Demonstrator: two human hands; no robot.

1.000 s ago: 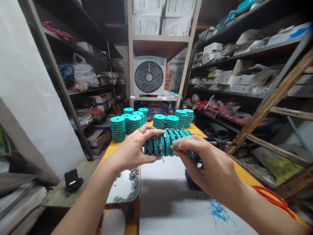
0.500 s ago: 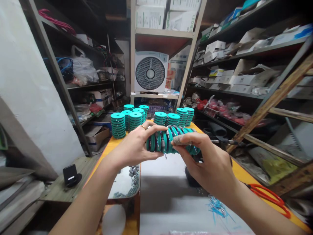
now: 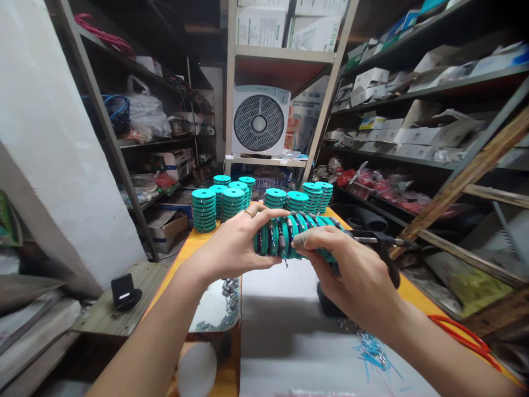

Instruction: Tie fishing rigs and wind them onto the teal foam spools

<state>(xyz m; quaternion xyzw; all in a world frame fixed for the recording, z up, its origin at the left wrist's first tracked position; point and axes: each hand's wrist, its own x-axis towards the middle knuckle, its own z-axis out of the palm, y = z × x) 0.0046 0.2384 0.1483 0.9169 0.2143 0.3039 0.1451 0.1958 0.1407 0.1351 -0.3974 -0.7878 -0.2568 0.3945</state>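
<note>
From the head view, we had the row of teal spools (image 3: pixel 286 236) held in front of us, above the near part of the orange table (image 3: pixel 185 251) and its white sheet (image 3: pixel 276 314). As far as we could judge, the standing stacks were done: six in the left-hand group of stacks (image 3: pixel 204 210) and four in the right-hand group of stacks (image 3: pixel 313 194), all upright at the far end. The row in hand looked unfinished, for a loose end (image 3: pixel 286 264) hung beneath it; how many spools in it were left, we could not tell.

Its long axis ran left to right across us, nearly level, one end towards our left palm and the other towards the metal rod (image 3: pixel 400 242) on the right. The discs stood on edge.

Our left hand (image 3: pixel 235 242) curved around the left end, forefinger over the top and thumb below. Our right hand (image 3: pixel 353 270) rested against the front, thumb and forefinger narrowed together beside a grey finger cover (image 3: pixel 301 240); whether they pinched a line was too small to tell. Near our left forearm lay a tray (image 3: pixel 211 302) of grey pieces (image 3: pixel 231 295).
</note>
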